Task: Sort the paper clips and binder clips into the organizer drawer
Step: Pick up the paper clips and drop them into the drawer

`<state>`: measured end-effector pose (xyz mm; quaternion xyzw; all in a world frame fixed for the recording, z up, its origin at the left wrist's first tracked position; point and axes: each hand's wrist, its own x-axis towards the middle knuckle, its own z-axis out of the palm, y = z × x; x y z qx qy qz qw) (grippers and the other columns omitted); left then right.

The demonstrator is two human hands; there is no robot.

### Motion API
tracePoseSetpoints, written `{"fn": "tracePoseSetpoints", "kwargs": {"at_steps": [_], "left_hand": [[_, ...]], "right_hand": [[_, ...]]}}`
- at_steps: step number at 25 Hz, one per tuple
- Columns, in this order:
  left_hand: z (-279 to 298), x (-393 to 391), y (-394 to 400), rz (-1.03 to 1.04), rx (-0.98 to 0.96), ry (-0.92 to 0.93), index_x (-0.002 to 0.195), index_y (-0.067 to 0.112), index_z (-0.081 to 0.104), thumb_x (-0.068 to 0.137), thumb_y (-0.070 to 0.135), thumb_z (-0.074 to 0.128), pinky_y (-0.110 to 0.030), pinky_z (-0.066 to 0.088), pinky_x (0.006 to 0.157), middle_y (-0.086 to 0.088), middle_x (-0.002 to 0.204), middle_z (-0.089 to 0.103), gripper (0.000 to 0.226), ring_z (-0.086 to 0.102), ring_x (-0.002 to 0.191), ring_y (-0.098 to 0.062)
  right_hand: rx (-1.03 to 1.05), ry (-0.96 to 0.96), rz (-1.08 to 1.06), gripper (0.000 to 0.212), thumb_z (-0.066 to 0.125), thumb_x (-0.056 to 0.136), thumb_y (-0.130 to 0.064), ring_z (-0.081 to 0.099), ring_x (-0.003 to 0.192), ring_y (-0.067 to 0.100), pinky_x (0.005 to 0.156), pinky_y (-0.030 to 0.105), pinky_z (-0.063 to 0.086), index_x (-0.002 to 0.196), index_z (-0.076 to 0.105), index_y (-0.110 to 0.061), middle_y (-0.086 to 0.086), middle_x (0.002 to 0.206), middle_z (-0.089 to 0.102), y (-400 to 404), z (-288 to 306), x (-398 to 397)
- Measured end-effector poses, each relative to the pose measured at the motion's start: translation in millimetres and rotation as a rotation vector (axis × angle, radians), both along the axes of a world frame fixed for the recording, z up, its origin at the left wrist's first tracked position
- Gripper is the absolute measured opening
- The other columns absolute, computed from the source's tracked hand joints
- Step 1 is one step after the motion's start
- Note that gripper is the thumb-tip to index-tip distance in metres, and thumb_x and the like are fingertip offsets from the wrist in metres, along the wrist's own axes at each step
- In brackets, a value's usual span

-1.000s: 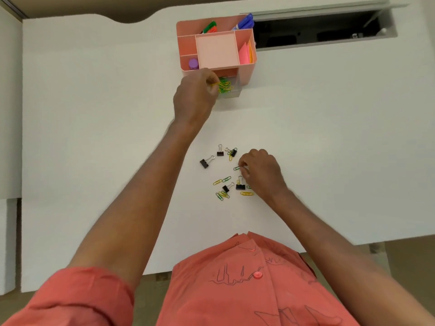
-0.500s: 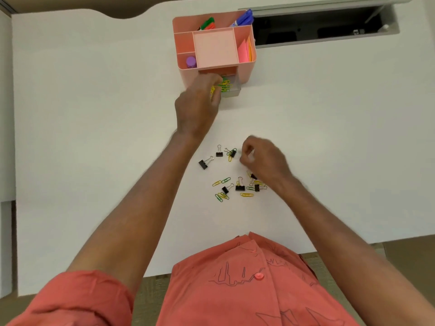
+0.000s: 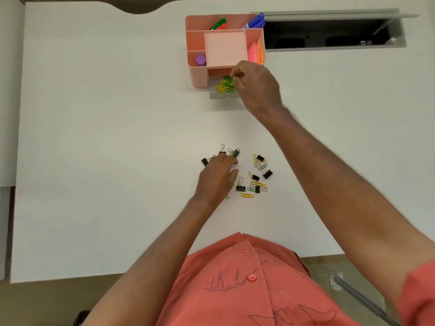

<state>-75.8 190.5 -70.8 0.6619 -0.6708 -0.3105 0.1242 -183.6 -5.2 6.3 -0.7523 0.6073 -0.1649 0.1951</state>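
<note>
Table (image 3: 94,137): white, wide; everything sits on it.
Left hand (image 3: 217,178): palm down, low over the left side of the loose pile; forearm runs up from lower left. Fingers bent and close together, tips at the far-left clips. Can't tell if it's pinching one.
Binder clips (image 3: 240,187): black w/ silver wire handles, scattered mid-table near the table's front edge. No common heading: one by the left fingertips points its handles away from the person, others lie slanted. One sits half under the left hand.
Paper clips, loose (image 3: 247,195): yellow and green, mixed in w/ the binder clips. The nearest yellow one lies w/ long axis roughly left-right; the rest angled every way.
Organizer (image 3: 196,74): pink, far side of table, compartments open upward. Purple cap in front-left cell, green/red and blue markers at the back, pink and orange notes on the right. Marker print too small to read.
Drawer (image 3: 223,96): clear, pulled out toward the person from the organizer's front. Holds a tangle of yellow and green paper clips (image 3: 223,87), no single direction.
Right hand (image 3: 255,87): reaches across over the drawer's right side, arm stretched from lower right. Thumb and forefinger pressed together at the tips above the clips in the drawer; what's between them, can't tell.
Shirt (image 3: 247,285): coral, line-drawn print, no legible text.
</note>
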Motion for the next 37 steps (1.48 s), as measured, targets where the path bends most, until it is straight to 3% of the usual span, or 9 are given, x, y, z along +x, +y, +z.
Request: {"fn": "tracePoseSetpoints", "kwargs": {"at_steps": [3, 6, 9, 14, 18, 22, 28, 33, 37], "left_hand": [[-3, -3, -1, 0.032, -0.011, -0.024, 0.123, 0.016, 0.063, 0.098, 0.022, 0.061, -0.033, 0.055, 0.083, -0.001, 0.124, 0.058, 0.026, 0.057, 0.113, -0.019], [-4, -3, -6, 0.089, -0.014, -0.009, 0.121, 0.013, 0.060, 0.097, 0.018, 0.063, -0.035, 0.055, 0.079, -0.003, 0.121, 0.056, 0.025, 0.060, 0.103, -0.022], [-3, -3, -12, 0.125, 0.001, -0.013, 0.124, 0.014, 0.058, 0.096, 0.019, 0.063, -0.039, 0.055, 0.079, -0.003, 0.123, 0.053, 0.029, 0.063, 0.098, -0.023], [-5, -3, -16, 0.158, 0.021, 0.034, 0.122, 0.012, 0.059, 0.096, 0.018, 0.064, -0.041, 0.055, 0.077, -0.003, 0.122, 0.053, 0.027, 0.064, 0.094, -0.024], [-4, -5, -16, 0.221, 0.038, 0.062, 0.115, 0.012, 0.062, 0.097, 0.019, 0.063, -0.034, 0.053, 0.075, -0.001, 0.119, 0.054, 0.020, 0.062, 0.092, -0.019], [-4, -7, -19, 0.249, 0.053, 0.049, 0.109, 0.015, 0.061, 0.097, 0.021, 0.062, -0.036, 0.052, 0.072, 0.000, 0.115, 0.053, 0.013, 0.061, 0.089, -0.020], [-5, -11, -22, 0.101, 0.005, -0.058, 0.123, 0.015, 0.059, 0.098, 0.019, 0.060, -0.038, 0.054, 0.071, -0.003, 0.123, 0.052, 0.025, 0.061, 0.094, -0.024], [-4, -10, -37, 0.085, 0.079, -0.076, 0.100, 0.014, 0.064, 0.098, 0.015, 0.056, -0.038, 0.054, 0.073, -0.003, 0.108, 0.057, 0.008, 0.062, 0.088, -0.025], [-4, -9, -42, 0.072, 0.114, -0.087, 0.092, 0.015, 0.065, 0.096, 0.014, 0.055, -0.039, 0.055, 0.075, -0.004, 0.105, 0.057, 0.011, 0.061, 0.085, -0.026]], "right_hand": [[-0.044, -0.174, -0.053, 0.014, 0.058, 0.098, -0.021, 0.061, 0.090, 0.007, 0.075, 0.027, 0.054, 0.107, 0.069, -0.021, -0.007, 0.108, 0.070, 22, -8, -10], [0.000, -0.232, -0.145, 0.011, 0.058, 0.095, -0.021, 0.058, 0.079, 0.006, 0.071, 0.029, 0.054, 0.101, 0.067, -0.025, -0.011, 0.101, 0.065, 67, -23, -32], [0.155, -0.165, -0.175, 0.015, 0.059, 0.094, -0.021, 0.059, 0.090, 0.011, 0.078, 0.036, 0.055, 0.105, 0.066, -0.029, -0.010, 0.103, 0.062, 117, -47, -57], [0.244, -0.015, 0.095, 0.040, 0.067, 0.093, -0.022, 0.054, 0.117, 0.022, 0.094, 0.036, 0.049, 0.132, 0.062, -0.022, 0.000, 0.126, 0.059, 158, -69, -56], [0.188, 0.124, 0.135, 0.032, 0.070, 0.093, -0.028, 0.055, 0.111, 0.025, 0.090, 0.039, 0.048, 0.124, 0.066, -0.020, 0.001, 0.121, 0.061, 153, -73, -44], [0.167, 0.075, 0.103, 0.025, 0.067, 0.092, -0.027, 0.056, 0.106, 0.023, 0.086, 0.038, 0.048, 0.117, 0.066, -0.019, 0.001, 0.114, 0.062, 146, -69, -48], [0.259, 0.063, -0.036, 0.024, 0.065, 0.096, -0.026, 0.055, 0.111, 0.023, 0.093, 0.041, 0.049, 0.120, 0.064, -0.022, 0.000, 0.114, 0.062, 125, -67, -75], [0.331, 0.018, -0.033, 0.027, 0.067, 0.094, -0.025, 0.057, 0.110, 0.019, 0.092, 0.042, 0.051, 0.121, 0.061, -0.024, -0.006, 0.111, 0.063, 129, -64, -86], [0.304, 0.181, 0.037, 0.036, 0.071, 0.091, -0.039, 0.053, 0.114, 0.023, 0.092, 0.039, 0.049, 0.122, 0.062, -0.023, -0.001, 0.119, 0.061, 146, -64, -84]]}}
